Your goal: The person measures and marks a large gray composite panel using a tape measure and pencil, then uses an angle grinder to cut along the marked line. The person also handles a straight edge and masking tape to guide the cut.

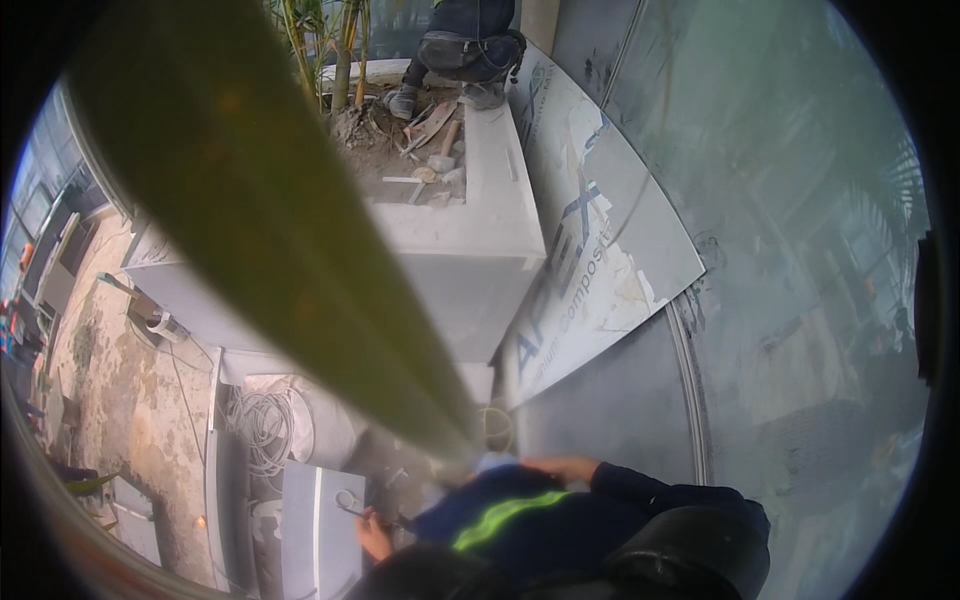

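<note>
Head view: a ring-ended tool (352, 510) sits up-left of the left hand (374, 537), over the grey panel (300, 535), nearer it than the right hand (563, 468); whether either hand's fingers pinch anything, I cannot tell.

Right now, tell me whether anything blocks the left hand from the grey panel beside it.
Only the ringed object at the left hand overlaps the edge of the grey panel in this view; nothing else visible stands between.

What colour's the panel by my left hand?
Grey panel with a white stripe; best in head view.
</note>
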Demonstrator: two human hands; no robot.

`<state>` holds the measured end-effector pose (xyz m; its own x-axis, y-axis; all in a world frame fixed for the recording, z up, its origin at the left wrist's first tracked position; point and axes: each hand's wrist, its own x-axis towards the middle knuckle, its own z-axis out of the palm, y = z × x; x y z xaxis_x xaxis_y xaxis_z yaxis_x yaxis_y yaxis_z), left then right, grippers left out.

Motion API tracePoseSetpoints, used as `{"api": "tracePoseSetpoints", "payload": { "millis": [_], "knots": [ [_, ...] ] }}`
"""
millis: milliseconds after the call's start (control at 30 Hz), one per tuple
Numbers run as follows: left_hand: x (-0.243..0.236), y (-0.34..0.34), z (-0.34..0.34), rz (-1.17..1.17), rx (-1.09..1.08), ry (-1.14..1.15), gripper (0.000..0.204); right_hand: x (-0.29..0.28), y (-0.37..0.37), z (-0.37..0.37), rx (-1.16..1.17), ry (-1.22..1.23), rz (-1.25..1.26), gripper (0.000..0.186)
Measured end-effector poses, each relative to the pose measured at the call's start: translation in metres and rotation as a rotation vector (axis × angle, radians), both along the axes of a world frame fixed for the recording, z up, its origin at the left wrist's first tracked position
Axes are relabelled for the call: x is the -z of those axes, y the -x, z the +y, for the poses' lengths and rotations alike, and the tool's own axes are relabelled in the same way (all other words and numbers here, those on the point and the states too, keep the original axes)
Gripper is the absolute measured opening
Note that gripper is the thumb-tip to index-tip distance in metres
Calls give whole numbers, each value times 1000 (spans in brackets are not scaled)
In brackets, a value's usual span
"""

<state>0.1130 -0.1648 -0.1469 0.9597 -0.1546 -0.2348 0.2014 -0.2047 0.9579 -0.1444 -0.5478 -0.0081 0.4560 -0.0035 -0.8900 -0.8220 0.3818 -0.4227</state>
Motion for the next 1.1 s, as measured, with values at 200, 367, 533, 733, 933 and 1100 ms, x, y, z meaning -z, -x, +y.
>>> {"api": "tracePoseSetpoints", "payload": {
  "millis": [200, 367, 533, 733, 933, 1100],
  "knots": [
    [-56, -91, -62, -13, 110, -9, 20, -24, -72, -29, -376, 351, -39, 92],
    [-140, -102, -124, 87, 186, 160, 27, 12, -105, -14, -1003, 673, -243, 70],
    [-169, -60, -124, 225, -1, 247, 35, -97, -182, -12, -1152, 630, -422, 51],
    [-184, 24, -96, 208, -75, -23, 36, -104, -302, 55, -1376, 730, -1422, 57],
    [-203, 94, -56, 136, -183, -141, 34, -93, -320, 190, -1834, 469, -2005, 40],
    [-198, 138, 21, 83, -670, 84, 37, -52, -284, 285, -1656, 636, -1794, 13]
  ]
}}
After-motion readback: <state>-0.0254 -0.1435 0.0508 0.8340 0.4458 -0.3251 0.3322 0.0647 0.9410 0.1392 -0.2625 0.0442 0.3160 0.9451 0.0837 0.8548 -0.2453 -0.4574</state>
